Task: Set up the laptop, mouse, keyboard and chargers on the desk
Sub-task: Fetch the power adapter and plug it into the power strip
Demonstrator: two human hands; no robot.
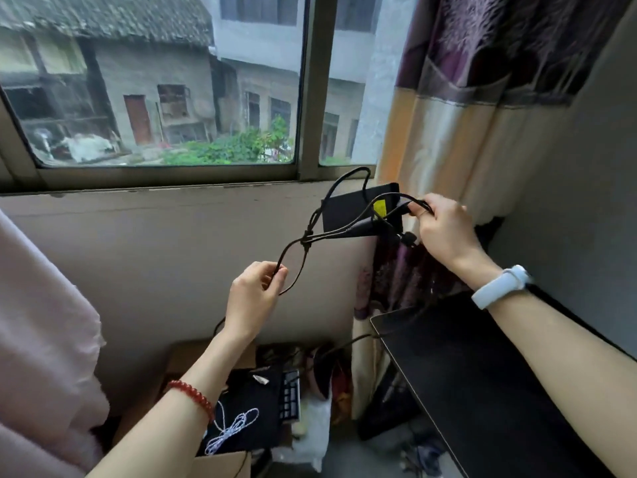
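Nearest, low in view: cardboard box (220,465) on the floor holding a black pouch (253,405) with a coiled white cable (232,431) on it, keyboard (289,395) edge beside. Dark desk (482,391) at right. Mid-air: left hand (253,298) pinches a loop of the black charger cord (303,243); right hand (444,225) grips the cord's bunched end against the black power brick (358,210), held up before the curtain (465,132). Window (155,91) behind.
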